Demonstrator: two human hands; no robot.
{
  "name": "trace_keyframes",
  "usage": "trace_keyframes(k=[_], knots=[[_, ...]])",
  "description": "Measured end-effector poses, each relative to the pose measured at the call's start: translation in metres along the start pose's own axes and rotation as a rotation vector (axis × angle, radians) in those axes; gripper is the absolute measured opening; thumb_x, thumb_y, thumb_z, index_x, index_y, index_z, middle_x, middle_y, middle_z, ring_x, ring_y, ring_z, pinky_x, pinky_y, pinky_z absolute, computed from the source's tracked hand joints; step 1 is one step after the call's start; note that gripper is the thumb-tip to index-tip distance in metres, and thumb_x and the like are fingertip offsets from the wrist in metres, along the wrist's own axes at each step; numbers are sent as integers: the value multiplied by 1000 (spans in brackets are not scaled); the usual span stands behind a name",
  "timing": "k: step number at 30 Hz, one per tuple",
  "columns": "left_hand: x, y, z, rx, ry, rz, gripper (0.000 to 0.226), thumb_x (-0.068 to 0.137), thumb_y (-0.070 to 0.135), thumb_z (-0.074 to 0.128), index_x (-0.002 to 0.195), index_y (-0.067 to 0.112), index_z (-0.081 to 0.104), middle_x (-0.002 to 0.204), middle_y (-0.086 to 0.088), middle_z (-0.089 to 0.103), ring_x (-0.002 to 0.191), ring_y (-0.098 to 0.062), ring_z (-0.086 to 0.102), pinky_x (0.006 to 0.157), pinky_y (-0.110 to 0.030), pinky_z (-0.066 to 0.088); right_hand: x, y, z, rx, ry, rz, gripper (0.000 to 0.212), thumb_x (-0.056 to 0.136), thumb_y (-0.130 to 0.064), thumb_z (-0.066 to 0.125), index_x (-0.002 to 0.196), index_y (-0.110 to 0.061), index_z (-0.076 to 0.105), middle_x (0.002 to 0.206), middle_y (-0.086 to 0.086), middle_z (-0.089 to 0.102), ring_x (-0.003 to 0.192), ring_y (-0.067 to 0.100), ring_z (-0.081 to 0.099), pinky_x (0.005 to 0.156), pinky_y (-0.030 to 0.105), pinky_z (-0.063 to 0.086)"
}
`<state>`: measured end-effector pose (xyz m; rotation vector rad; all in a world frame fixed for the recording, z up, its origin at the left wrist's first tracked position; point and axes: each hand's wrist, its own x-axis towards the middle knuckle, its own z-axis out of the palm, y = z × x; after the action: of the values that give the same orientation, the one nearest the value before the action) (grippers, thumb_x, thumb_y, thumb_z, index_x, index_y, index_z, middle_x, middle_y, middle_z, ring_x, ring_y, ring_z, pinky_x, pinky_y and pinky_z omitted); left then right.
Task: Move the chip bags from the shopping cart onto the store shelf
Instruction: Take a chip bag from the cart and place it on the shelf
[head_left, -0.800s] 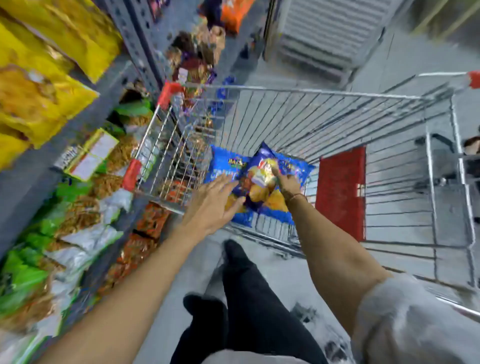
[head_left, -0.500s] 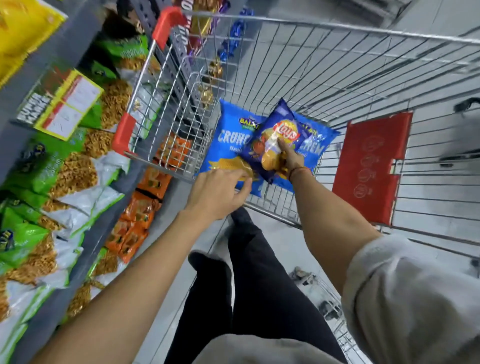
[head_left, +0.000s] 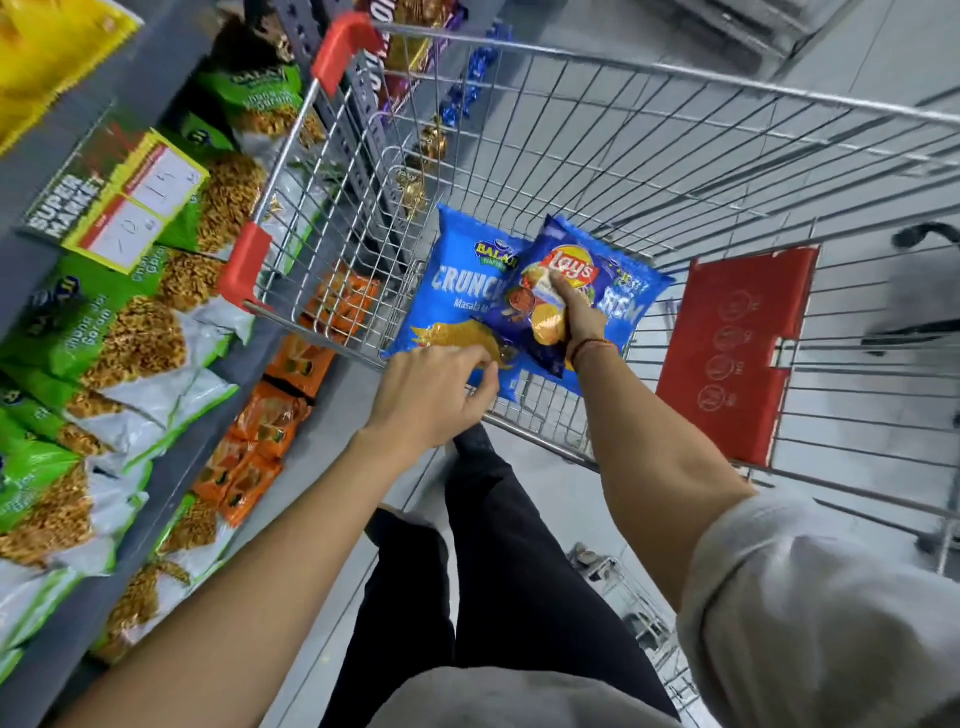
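Note:
Inside the wire shopping cart (head_left: 675, 156) lie a light-blue Balaji Crunchex bag (head_left: 457, 291) and another light-blue bag (head_left: 634, 296) partly hidden under a dark-blue Lay's bag (head_left: 540, 291). My right hand (head_left: 579, 317) is shut on the Lay's bag, thumb across its front. My left hand (head_left: 441, 389) pinches the near lower edge of the Crunchex bag. The store shelf (head_left: 130, 93) runs along the left, stocked with green snack bags (head_left: 93, 332).
Orange snack packs (head_left: 260, 431) fill the lower shelf beside the cart. A red child-seat flap (head_left: 732, 353) hangs at the cart's near right. Red corner guards (head_left: 244, 265) sit on the cart rim close to the shelf. My dark trouser legs (head_left: 493, 545) stand below.
The view has tilted down and closer to the cart. My left hand reached forward and took the Crunchex bag's edge. My right hand has kept its hold on the Lay's bag.

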<state>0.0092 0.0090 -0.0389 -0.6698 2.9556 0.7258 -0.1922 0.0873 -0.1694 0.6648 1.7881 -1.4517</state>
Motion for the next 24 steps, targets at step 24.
trace_keyframes(k=[24], knots=[[-92, -13, -271, 48, 659, -82, 45, 91, 41, 31, 83, 10, 62, 82, -10, 65, 88, -33, 62, 72, -42, 49, -350, -186, 104, -52, -590, -752, 48, 74, -26, 80, 112, 1, 66, 92, 4, 70, 70, 7, 68, 63, 22, 56]])
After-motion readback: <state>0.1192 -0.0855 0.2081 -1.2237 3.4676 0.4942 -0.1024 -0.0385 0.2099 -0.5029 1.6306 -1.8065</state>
